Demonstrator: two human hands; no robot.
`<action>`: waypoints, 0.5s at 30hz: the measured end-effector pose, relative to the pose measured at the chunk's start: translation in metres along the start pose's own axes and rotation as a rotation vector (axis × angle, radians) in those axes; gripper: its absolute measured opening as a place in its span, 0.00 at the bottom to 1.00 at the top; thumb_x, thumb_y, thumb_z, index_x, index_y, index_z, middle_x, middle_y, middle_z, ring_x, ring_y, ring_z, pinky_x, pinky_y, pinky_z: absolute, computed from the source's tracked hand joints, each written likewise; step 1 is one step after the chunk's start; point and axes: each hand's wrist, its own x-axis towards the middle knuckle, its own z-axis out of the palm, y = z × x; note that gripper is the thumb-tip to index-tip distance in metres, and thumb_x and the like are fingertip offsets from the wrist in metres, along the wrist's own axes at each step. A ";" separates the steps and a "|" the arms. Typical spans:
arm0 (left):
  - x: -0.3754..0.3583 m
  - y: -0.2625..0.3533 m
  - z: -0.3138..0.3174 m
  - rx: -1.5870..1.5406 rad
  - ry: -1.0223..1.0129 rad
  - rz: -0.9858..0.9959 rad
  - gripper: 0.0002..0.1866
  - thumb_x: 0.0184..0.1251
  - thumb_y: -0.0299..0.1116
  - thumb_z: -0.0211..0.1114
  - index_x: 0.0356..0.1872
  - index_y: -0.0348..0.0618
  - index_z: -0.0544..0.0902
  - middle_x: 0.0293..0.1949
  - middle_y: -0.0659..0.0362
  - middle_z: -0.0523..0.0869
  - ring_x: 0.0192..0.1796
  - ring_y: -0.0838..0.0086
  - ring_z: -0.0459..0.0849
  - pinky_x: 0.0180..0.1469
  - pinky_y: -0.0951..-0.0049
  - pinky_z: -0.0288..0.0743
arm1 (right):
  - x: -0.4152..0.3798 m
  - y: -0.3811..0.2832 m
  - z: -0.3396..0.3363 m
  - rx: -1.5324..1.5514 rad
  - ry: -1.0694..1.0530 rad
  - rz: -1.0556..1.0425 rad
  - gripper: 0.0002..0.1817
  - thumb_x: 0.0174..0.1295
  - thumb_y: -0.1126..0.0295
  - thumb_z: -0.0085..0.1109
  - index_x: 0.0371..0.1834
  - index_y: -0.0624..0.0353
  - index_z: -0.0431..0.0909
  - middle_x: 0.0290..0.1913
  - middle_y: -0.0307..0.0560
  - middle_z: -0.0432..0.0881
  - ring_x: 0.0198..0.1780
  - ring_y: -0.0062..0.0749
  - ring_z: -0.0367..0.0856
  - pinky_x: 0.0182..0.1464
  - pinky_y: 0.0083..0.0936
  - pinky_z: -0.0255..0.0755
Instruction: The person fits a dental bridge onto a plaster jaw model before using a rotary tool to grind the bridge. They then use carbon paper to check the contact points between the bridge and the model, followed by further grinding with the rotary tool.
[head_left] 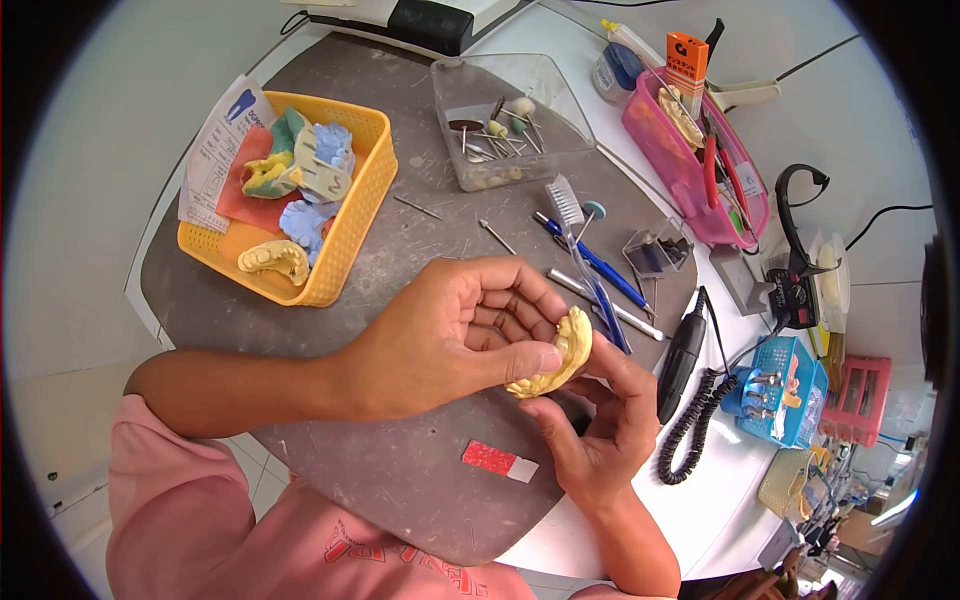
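The left hand (440,335) and right hand (608,425) block the middle of the counter (390,465) around a dental cast (566,357). Farther off, a lane opens between the yellow basket (357,235) at left and the clear box (545,168), over a thin metal bit (417,207). Toothbrush (566,205), black handpiece (682,368) and coiled cord (703,402) crowd the right; a flat strip (499,460) lies across open near space.

The bare left hand (425,340), pinched, points toward three o'clock; the bare right hand (603,442), likewise pinched, angles toward eleven.
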 end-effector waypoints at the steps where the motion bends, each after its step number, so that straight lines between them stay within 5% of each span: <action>1: -0.001 0.000 0.001 0.030 0.006 0.030 0.17 0.64 0.21 0.68 0.53 0.34 0.75 0.46 0.57 0.83 0.49 0.80 0.83 0.54 0.79 0.79 | -0.001 0.001 0.000 -0.001 0.003 0.001 0.36 0.49 0.82 0.76 0.63 0.72 0.68 0.46 0.58 0.81 0.46 0.38 0.86 0.47 0.29 0.86; 6: -0.005 -0.004 0.007 0.213 0.038 0.198 0.16 0.63 0.21 0.69 0.50 0.34 0.76 0.45 0.58 0.83 0.46 0.81 0.83 0.50 0.78 0.80 | -0.004 0.000 0.004 0.165 0.052 0.165 0.28 0.54 0.83 0.72 0.55 0.71 0.67 0.46 0.56 0.81 0.52 0.40 0.85 0.50 0.29 0.85; 9: -0.008 -0.006 0.011 0.622 0.057 0.410 0.14 0.60 0.22 0.71 0.46 0.36 0.79 0.42 0.57 0.84 0.43 0.77 0.85 0.44 0.75 0.81 | -0.002 0.001 0.003 0.274 0.063 0.318 0.23 0.56 0.83 0.69 0.50 0.68 0.65 0.45 0.54 0.81 0.52 0.38 0.85 0.52 0.29 0.85; 11: -0.008 -0.011 0.013 0.969 0.154 0.636 0.14 0.58 0.23 0.72 0.45 0.37 0.80 0.39 0.56 0.84 0.39 0.71 0.86 0.39 0.71 0.80 | 0.000 0.000 0.002 0.275 0.061 0.354 0.19 0.58 0.83 0.68 0.46 0.67 0.66 0.46 0.51 0.80 0.50 0.33 0.85 0.51 0.27 0.84; 15: -0.004 -0.018 0.010 1.119 0.137 0.838 0.15 0.55 0.23 0.71 0.45 0.40 0.82 0.36 0.55 0.83 0.39 0.59 0.84 0.42 0.64 0.78 | 0.009 -0.011 -0.011 0.093 -0.032 0.392 0.14 0.58 0.83 0.66 0.43 0.68 0.71 0.43 0.47 0.82 0.44 0.28 0.85 0.46 0.24 0.83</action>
